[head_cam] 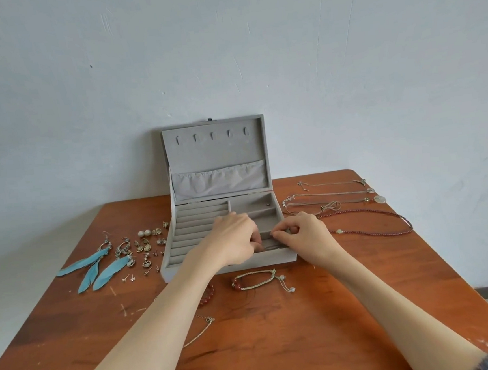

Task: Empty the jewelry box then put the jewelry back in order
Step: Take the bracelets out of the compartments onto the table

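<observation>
Over jewelry box (232, 262), both hands.

Grey velvet jewelry box (185, 266) sits open, lid upright, ring rolls bare. Left of the box: blue feather earrings (93, 267) and small studs (149, 246); right of it: chain and red bead necklaces (367, 221). Bracelets (255, 281) lie just in front of the box.

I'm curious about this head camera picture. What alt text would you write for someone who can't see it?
A person's left hand and right hand reach into the front right compartment of an open grey jewelry box on a wooden table. Blue feather earrings and small studs lie left of the box, necklaces right, bracelets in front.
</observation>
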